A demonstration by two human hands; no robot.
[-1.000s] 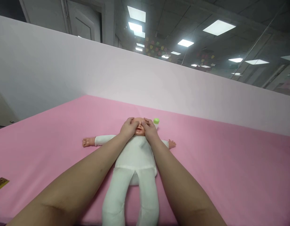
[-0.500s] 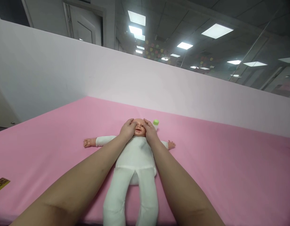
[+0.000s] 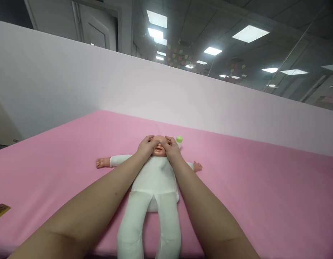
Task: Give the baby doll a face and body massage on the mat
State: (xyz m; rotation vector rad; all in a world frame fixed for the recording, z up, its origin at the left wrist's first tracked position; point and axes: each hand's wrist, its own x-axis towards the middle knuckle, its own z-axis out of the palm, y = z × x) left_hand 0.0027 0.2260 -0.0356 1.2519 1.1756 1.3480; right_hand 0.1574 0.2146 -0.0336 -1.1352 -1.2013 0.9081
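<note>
- Doll (image 3: 155, 176): on its back on the pink-covered table (image 3: 250, 194), legs toward you, arms spread.
- Yellow-and-dark label (image 3: 1, 212): on the table, at the left edge of view.
- Your left hand (image 3: 147, 148) and right hand (image 3: 171, 148): each grip partly curled, holding one side of the doll's head, thumbs across its eyes.
- Green-capped bottle (image 3: 179, 139): just beyond your right hand.
- White wall (image 3: 182, 97): behind the table.

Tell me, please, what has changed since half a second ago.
The thumbs of the left hand and right hand have moved inward across the face of the baby doll, covering its eyes. Both hands stay cupped against its head; its outstretched arms and the green-capped bottle look unmoved.
</note>
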